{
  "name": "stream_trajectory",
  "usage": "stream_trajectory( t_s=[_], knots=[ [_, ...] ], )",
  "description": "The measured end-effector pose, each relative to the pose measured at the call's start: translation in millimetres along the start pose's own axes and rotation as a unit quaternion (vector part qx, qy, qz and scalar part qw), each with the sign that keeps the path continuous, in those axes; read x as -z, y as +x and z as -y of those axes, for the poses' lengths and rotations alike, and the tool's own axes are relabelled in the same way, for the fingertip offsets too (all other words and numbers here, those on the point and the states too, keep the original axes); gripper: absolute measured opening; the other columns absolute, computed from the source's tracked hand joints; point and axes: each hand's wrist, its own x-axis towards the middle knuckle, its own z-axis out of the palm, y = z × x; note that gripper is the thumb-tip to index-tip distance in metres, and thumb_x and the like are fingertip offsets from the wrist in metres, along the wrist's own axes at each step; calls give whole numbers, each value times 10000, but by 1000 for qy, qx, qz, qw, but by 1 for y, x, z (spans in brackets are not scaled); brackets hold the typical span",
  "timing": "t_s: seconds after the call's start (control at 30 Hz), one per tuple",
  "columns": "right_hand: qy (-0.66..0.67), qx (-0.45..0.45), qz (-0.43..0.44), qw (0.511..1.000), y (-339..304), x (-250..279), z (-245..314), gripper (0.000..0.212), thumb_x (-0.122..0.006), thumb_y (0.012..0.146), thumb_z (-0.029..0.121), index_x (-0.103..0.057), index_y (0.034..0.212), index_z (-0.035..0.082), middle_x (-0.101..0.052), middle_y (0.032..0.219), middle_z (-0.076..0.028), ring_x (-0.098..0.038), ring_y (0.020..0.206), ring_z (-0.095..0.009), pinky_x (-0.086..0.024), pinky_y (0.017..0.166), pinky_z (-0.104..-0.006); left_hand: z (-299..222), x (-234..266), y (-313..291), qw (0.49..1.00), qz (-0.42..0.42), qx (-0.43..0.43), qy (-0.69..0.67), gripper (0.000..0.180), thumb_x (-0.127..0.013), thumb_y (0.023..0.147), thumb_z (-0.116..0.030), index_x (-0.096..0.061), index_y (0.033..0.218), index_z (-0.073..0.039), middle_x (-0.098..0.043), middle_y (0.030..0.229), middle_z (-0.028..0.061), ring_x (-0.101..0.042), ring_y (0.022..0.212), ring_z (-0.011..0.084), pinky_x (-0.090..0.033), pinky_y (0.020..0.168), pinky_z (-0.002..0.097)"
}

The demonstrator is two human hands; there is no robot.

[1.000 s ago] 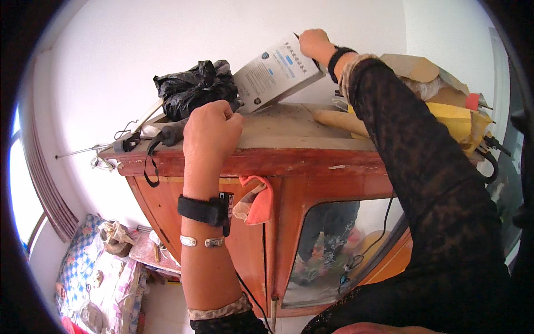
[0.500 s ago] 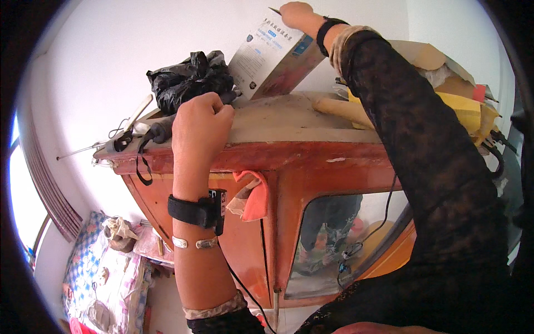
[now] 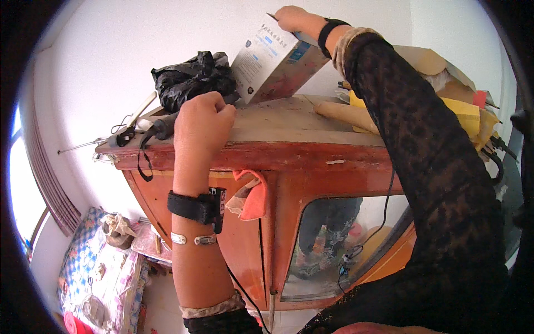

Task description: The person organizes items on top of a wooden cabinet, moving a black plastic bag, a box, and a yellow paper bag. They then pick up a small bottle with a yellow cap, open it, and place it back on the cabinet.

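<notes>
My left hand (image 3: 203, 123) is a closed fist at the front edge of the cabinet top. A black rod-like thing with a strap, which looks like a folded umbrella (image 3: 162, 128), runs behind the fist and shows on both sides of it. The fingers' inner side is hidden. My right hand (image 3: 297, 21) is raised high and closed on the upper corner of a white cardboard box (image 3: 267, 58) with printing and a colored side. The box stands tilted on the cabinet top, its lower edge resting there. A crumpled black plastic bag (image 3: 192, 80) lies left of the box.
The red-brown wooden cabinet (image 3: 328, 156) has a glass pane and a red cloth (image 3: 255, 197) hanging at its front. A cardboard tube (image 3: 346, 116) and yellow packaging (image 3: 464, 114) lie at the right. A bed (image 3: 105, 278) stands below left, near a curtain (image 3: 50, 172).
The view has shifted slightly. Both hands keep their places on the same things, and the box stays tilted in my right hand.
</notes>
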Motion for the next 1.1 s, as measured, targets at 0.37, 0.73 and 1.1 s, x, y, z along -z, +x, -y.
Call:
stream_trajectory(
  t_s=[0.37, 0.73, 1.1],
  knots=[
    [-109, 63, -41, 991, -13, 27, -26, 94, -581, 775, -47, -674, 762, -39, -649, 785, -220, -629, 711, -343, -508, 618, -442, 0, 0, -1, 1000, -8, -12, 1, 240, -589, 746, -243, -642, 767, -10, -617, 717, 191, -607, 692, 375, -486, 645, 425],
    [-6, 101, 19, 995, 20, 36, 39, 198, -536, 827, 46, -624, 673, -43, -538, 623, -191, -493, 534, -303, -445, 544, -435, 5, -4, 1, 999, -11, -28, -10, 242, -601, 744, -236, -631, 745, 4, -590, 665, 193, -589, 641, 365, -473, 614, 414],
    [68, 114, 184, 974, -45, 100, 31, 641, -580, 907, 433, -424, 1416, 78, -401, 1467, -142, -422, 1294, -356, -398, 1007, -520, 1, -3, 2, 999, -15, -15, -28, 257, -613, 747, -234, -597, 738, 23, -558, 628, 175, -545, 581, 319, -446, 587, 391]
  ],
)
